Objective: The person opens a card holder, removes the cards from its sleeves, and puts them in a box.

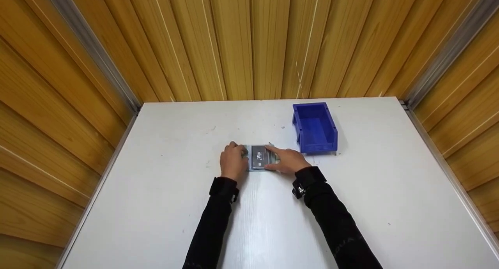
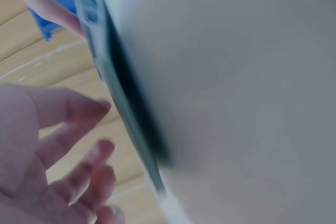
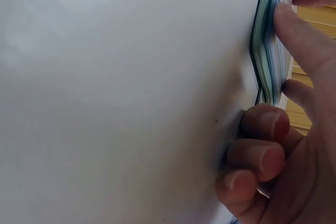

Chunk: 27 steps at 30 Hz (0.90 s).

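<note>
A dark grey card [image 1: 259, 156] with white "Vip" lettering lies on a flat, layered, green-and-blue card holder [image 3: 261, 51] in the middle of the table. My right hand [image 1: 289, 160] pinches the card across its width, with the index finger at the far edge and the thumb at the near edge. Its other fingers curl beside the holder. At the holder's left side is my left hand [image 1: 233, 162]. In the left wrist view, its relaxed fingers [image 2: 86, 166] stand a little apart from the green edge, with nothing between them.
A blue open-fronted plastic bin [image 1: 315, 128] stands on the white table [image 1: 156, 206], beyond the right hand and to its right. Wood-look panels [image 1: 249, 43] rise at the back and on both sides. Metal edging runs along the table's sides.
</note>
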Motion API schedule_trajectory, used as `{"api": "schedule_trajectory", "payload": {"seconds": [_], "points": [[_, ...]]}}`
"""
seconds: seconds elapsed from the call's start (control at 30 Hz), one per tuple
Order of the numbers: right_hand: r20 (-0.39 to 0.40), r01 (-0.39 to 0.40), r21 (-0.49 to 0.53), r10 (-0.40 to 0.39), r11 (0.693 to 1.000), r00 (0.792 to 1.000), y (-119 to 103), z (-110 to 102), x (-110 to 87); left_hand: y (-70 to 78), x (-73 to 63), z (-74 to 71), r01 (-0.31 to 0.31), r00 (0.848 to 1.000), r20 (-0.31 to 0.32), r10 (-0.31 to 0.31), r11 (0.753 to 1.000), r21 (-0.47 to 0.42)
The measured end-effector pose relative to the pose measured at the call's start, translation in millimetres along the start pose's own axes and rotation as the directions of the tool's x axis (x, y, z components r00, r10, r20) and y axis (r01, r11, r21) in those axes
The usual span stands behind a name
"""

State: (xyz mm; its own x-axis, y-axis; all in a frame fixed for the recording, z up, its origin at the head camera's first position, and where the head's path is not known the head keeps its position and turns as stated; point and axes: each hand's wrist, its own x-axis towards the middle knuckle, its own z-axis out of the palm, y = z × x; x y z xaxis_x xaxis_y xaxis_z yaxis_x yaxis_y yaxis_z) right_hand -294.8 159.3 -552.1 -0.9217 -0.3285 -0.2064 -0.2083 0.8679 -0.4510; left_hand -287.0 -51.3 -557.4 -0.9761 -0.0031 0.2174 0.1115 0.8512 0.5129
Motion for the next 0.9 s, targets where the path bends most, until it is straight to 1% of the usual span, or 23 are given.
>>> {"api": "schedule_trajectory", "payload": {"seconds": [0.07, 0.17, 0.27, 0.37, 0.43, 0.6, 0.7, 0.9], "points": [[-0.002, 0.005, -0.002, -0.005, 1.0, 1.0, 0.1, 0.5, 0.1, 3.7, 0.5, 2.1, 0.016, 0.999, 0.039, -0.013, 0.996, -0.084], [-0.002, 0.016, -0.009, -0.016, 1.0, 1.0, 0.8, 0.9, 0.1, 8.5, 1.7, 5.1, 0.087, 0.993, 0.097, -0.071, 0.982, -0.168], [-0.008, 0.024, -0.015, -0.024, 1.0, 1.0, 2.0, 1.0, -0.2, 12.2, 4.1, 7.2, 0.152, 0.983, 0.133, -0.126, 0.967, -0.206], [-0.013, 0.032, -0.024, -0.033, 0.999, 0.999, 3.0, 0.8, -0.1, 14.5, 6.2, 7.8, 0.181, 0.975, 0.162, -0.15, 0.962, -0.204], [-0.011, 0.04, -0.033, -0.041, 0.999, 0.999, 3.2, 0.8, 0.0, 15.5, 6.9, 8.0, 0.188, 0.971, 0.18, -0.155, 0.965, -0.181], [-0.001, 0.052, -0.037, -0.052, 0.998, 0.999, 2.5, -0.2, -0.4, 16.0, 8.1, 8.5, 0.17, 0.968, 0.208, -0.143, 0.978, -0.119], [0.001, 0.053, -0.033, -0.053, 0.998, 0.999, 2.4, -1.8, -0.4, 14.8, 8.4, 9.5, 0.159, 0.969, 0.211, -0.132, 0.981, -0.115], [0.011, 0.036, -0.014, -0.035, 0.999, 0.999, 3.1, -3.5, 1.0, 11.0, 7.4, 11.9, 0.116, 0.977, 0.194, -0.089, 0.985, -0.13]]}}
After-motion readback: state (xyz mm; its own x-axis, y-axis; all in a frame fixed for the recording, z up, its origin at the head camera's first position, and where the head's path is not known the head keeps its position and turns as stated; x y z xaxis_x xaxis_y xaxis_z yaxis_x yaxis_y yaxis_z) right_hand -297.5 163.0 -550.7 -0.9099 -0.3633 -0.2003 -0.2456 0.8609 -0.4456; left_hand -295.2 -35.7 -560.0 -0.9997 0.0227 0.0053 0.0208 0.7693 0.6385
